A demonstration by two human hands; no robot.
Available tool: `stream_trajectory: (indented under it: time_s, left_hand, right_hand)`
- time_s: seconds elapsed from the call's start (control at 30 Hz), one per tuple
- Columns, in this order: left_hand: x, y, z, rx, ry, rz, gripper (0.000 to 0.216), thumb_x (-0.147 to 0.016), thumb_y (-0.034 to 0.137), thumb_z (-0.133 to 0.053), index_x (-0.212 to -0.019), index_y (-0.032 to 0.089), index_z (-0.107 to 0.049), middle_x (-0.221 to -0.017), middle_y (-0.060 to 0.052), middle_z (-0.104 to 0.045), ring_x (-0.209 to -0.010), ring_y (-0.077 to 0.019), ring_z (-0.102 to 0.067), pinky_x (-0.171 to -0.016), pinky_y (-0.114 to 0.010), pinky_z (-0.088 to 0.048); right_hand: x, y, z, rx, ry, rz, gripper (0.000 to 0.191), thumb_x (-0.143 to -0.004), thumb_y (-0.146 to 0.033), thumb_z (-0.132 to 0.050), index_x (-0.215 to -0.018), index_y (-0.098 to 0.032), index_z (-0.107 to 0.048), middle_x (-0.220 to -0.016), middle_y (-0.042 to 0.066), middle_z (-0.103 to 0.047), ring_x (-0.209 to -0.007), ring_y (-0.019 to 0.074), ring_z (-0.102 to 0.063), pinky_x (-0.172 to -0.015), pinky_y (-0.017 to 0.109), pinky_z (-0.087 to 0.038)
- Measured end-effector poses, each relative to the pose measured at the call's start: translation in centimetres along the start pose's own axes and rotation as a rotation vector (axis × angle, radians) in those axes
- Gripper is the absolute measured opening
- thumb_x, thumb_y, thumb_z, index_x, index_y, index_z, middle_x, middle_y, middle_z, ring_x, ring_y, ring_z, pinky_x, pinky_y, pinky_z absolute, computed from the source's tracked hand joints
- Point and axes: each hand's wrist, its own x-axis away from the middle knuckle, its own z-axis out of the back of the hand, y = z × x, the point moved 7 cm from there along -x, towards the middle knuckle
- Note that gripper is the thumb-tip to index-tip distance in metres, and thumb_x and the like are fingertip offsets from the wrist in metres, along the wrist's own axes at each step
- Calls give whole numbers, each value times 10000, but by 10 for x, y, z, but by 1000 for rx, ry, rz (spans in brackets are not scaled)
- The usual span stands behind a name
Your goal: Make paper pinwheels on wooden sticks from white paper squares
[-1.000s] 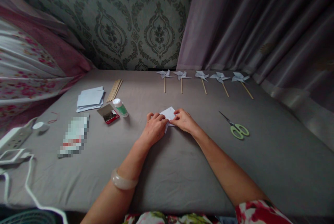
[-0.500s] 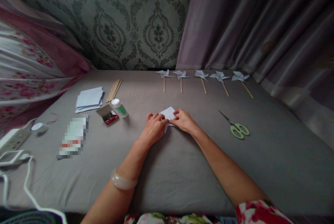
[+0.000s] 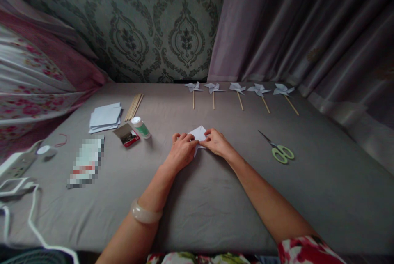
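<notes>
1. Both hands rest at the middle of the grey bed sheet (image 3: 215, 198), pressed down on a folded white paper (image 3: 199, 133) that lies flat on the cloth.
2. The left hand (image 3: 181, 151) lies palm down on the paper's seven-o'clock corner, fingers drawn together on top of it; a pale bangle (image 3: 144, 214) sits on that wrist.
3. The right hand (image 3: 218, 143) covers the paper's four-o'clock edge, fingertips bent and pinched onto the fold, almost meeting the left hand's.
4. Only the paper's pointed twelve-o'clock tip shows between the two hands.
5. At three o'clock from the hands, well apart, lie green-handled scissors (image 3: 279, 150).
6. At twelve to one o'clock, near the curtain, five paper pinwheels (image 3: 237, 88) on sticks lie in a row.
7. At ten o'clock lie a glue stick (image 3: 140, 127), a small red packet (image 3: 127, 135), a bundle of wooden sticks (image 3: 134, 106) and a stack of white sheets (image 3: 105, 116).
8. At nine o'clock, by the edge, lie a white power strip (image 3: 15, 165) and its cable.
</notes>
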Motion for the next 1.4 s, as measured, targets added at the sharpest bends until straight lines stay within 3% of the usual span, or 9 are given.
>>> stream_trajectory:
  time_s: [0.43,0.63,0.8,1.17,1.4]
  left_hand:
    - [-5,9,7,-118,-22,-21,240,-878,180,-451,-929,232,-680,-949,-78,-635,-972,-258,-474,-908,-459,-260]
    - [-8,22,7,-186,-14,8,281,-862,109,-418,-888,209,-679,-995,-100,-605,-1017,-267,-436,-948,-469,-243]
    - [-7,27,5,-192,-21,18,294,-850,79,-411,-847,211,-674,-974,-100,-607,-1012,-269,-432,-945,-468,-241]
    - [2,15,17,-95,89,91,251,-893,203,-444,-863,234,-691,-936,-73,-670,-983,-253,-453,-909,-455,-221]
    - [10,-15,35,-98,249,289,269,-902,268,-431,-863,229,-694,-910,-82,-685,-930,-258,-481,-878,-463,-238]
  right_hand:
    - [3,-2,3,-3,13,77,221,-704,-237,-687,-880,-181,-566,-681,6,-681,-638,140,-636,-599,234,-443]
    - [13,6,22,-294,275,98,119,-757,-292,-558,-810,-186,-560,-629,12,-666,-596,151,-636,-593,241,-468]
    - [23,4,31,-300,443,142,116,-762,-295,-517,-812,-197,-555,-661,25,-667,-620,164,-642,-625,251,-485]
    - [25,-2,30,-95,448,254,168,-780,-227,-476,-885,-185,-601,-758,37,-679,-659,157,-616,-671,256,-467]
    - [35,-27,19,169,324,536,214,-787,-148,-478,-849,-174,-682,-871,62,-655,-858,183,-570,-831,290,-423]
